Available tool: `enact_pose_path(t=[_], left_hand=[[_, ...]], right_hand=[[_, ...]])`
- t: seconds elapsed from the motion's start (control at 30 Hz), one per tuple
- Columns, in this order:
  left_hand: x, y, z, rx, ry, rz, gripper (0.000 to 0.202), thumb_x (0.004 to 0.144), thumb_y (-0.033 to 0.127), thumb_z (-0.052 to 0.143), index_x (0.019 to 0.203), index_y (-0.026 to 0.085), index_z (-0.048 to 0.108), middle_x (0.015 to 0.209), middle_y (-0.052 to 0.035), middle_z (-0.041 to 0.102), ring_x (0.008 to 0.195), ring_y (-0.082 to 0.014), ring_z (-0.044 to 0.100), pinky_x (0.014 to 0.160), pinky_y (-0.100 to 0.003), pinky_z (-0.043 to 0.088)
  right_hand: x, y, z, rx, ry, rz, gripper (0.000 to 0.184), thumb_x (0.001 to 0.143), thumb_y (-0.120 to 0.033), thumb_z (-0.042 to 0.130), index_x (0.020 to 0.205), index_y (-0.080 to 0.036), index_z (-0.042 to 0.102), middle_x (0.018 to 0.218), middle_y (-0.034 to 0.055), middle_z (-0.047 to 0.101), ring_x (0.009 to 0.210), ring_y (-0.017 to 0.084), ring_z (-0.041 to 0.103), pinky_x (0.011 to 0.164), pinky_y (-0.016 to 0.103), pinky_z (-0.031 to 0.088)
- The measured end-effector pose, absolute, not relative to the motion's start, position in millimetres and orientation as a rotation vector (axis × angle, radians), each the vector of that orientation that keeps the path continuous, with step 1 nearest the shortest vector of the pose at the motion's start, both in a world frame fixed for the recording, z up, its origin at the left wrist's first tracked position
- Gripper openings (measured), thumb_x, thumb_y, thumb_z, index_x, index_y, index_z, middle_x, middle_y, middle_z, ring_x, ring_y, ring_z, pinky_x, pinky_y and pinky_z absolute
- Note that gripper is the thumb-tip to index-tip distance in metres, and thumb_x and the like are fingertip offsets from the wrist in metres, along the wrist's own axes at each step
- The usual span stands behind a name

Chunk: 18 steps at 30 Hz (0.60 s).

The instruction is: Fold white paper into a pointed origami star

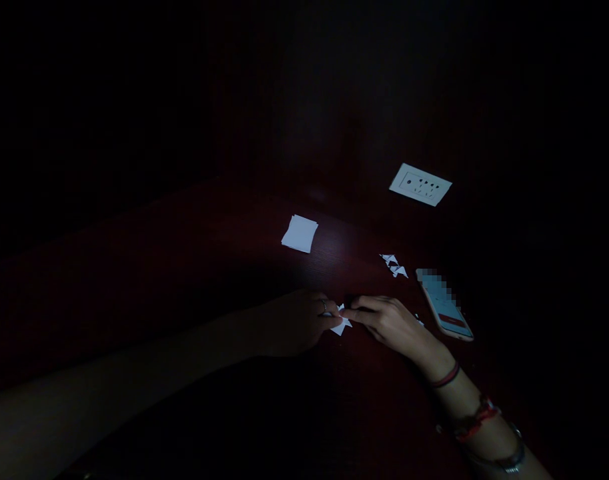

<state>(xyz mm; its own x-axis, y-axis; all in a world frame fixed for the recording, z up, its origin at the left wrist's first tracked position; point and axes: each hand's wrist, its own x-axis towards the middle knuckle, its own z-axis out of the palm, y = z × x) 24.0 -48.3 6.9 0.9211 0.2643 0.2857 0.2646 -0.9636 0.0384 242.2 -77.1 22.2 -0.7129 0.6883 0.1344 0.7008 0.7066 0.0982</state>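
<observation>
A small folded white paper with pointed corners lies on the dark reddish table under my fingers. My left hand, with a ring on one finger, is closed in a pinch on the paper's left side. From the right, my right hand grips at the paper's upper part, its index fingertip on the fold and its other fingers curled. The fingertips and palms hide part of the paper, and dim light obscures the finer folds.
A stack of white paper squares lies farther back. Small folded paper pieces sit to the right, near a phone with a lit screen. A white socket plate is on the surface behind. Darkness hides the surroundings.
</observation>
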Motion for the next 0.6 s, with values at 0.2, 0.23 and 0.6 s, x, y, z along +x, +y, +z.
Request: enact_pose_path(t=[0.2, 0.23, 0.6], left_hand=[[23.2, -48.1, 6.5, -3.073, -0.400, -0.488, 0.035, 0.078, 0.013, 0.041, 0.113, 0.015, 0.045, 0.113, -0.0069, 0.048, 0.101, -0.0200, 0.043, 0.086, -0.032, 0.032], [23.3, -48.1, 6.4, -3.076, -0.399, -0.492, 0.036, 0.078, 0.013, 0.041, 0.113, 0.015, 0.045, 0.114, -0.0068, 0.048, 0.101, -0.0199, 0.043, 0.087, -0.032, 0.032], [22.8, -47.6, 4.8, -3.090, -0.439, -0.492, 0.036, 0.076, 0.012, 0.042, 0.112, 0.016, 0.046, 0.114, -0.0059, 0.047, 0.101, -0.0199, 0.041, 0.087, -0.032, 0.031]], right_hand=[[244.8, -78.2, 23.4, -1.214, -2.809, -0.228, 0.037, 0.080, -0.010, 0.041, 0.112, -0.028, 0.048, 0.084, 0.0008, 0.054, 0.073, 0.011, 0.052, 0.065, 0.022, 0.042], [245.0, -78.4, 23.1, -1.221, -2.806, -0.233, 0.037, 0.080, -0.010, 0.041, 0.112, -0.029, 0.048, 0.083, 0.0006, 0.054, 0.072, 0.010, 0.052, 0.064, 0.022, 0.042], [258.3, -77.2, 21.2, -1.323, -2.740, -0.354, 0.033, 0.078, -0.010, 0.042, 0.109, -0.018, 0.052, 0.090, 0.0057, 0.055, 0.080, 0.015, 0.052, 0.074, 0.027, 0.042]])
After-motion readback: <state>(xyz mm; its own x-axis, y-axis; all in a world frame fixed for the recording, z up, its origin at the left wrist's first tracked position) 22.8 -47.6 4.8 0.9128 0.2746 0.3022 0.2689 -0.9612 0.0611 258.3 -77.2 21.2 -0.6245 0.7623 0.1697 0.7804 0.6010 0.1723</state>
